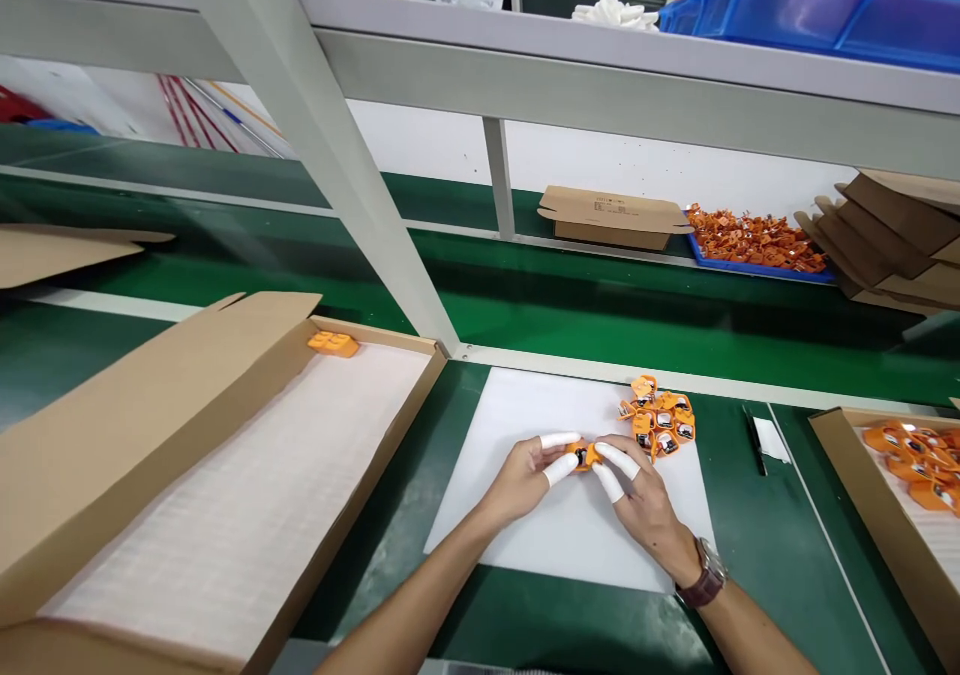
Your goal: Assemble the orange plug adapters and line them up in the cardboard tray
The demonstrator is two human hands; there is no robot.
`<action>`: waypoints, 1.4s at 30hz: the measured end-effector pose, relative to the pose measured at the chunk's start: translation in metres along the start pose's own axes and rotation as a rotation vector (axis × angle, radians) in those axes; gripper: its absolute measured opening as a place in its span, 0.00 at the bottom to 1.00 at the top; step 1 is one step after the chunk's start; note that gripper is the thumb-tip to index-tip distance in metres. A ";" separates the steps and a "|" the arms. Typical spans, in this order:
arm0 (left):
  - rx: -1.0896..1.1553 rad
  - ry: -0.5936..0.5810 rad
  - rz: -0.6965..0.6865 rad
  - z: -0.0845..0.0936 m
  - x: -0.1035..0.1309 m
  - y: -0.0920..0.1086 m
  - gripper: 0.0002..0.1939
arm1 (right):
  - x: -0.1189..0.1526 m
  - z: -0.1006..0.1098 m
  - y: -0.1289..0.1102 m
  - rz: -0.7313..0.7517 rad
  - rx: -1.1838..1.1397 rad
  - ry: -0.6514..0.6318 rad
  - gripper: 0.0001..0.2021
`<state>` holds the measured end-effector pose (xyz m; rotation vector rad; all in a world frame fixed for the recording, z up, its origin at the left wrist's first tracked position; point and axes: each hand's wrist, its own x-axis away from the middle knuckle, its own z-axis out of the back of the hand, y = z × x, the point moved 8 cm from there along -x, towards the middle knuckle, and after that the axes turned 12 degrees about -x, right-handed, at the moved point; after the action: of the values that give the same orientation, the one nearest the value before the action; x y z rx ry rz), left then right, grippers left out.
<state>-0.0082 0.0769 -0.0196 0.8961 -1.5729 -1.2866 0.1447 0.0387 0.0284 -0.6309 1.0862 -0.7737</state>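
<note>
Green counter (750, 565) bearing a white sheet (525, 525) at centre, with a heap of small orange parts (660, 420) on its far right corner. Left: a long open cardboard box (150, 435) with white lining. Right: a black pen (754, 438) beside a white slip (772, 440), then a second cardboard box (877, 525) of orange parts.

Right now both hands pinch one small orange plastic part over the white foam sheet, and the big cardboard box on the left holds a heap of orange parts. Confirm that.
Not quite. The head view shows the big cardboard box holding a single orange part, not a heap. Both hands, left hand and right hand, do pinch one small orange plastic part over the white foam sheet.
</note>
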 end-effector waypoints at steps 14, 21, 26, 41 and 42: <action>-0.069 -0.057 -0.050 -0.007 0.006 0.002 0.23 | 0.000 -0.010 0.022 -0.336 -0.401 -0.094 0.20; -0.094 -0.144 -0.038 -0.012 0.009 -0.004 0.22 | 0.011 -0.018 0.051 -0.536 -0.554 -0.138 0.20; -0.156 -0.153 -0.016 -0.006 0.008 -0.009 0.22 | 0.007 -0.021 0.049 -0.535 -0.558 -0.107 0.19; -0.197 -0.091 0.020 -0.005 0.012 -0.002 0.17 | 0.003 -0.023 0.041 -0.541 -0.572 -0.117 0.15; -0.191 -0.091 0.016 -0.006 0.011 -0.001 0.16 | 0.003 -0.023 0.041 -0.543 -0.566 -0.108 0.15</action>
<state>-0.0068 0.0642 -0.0182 0.7124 -1.4933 -1.4565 0.1338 0.0585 -0.0131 -1.4730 1.0457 -0.8802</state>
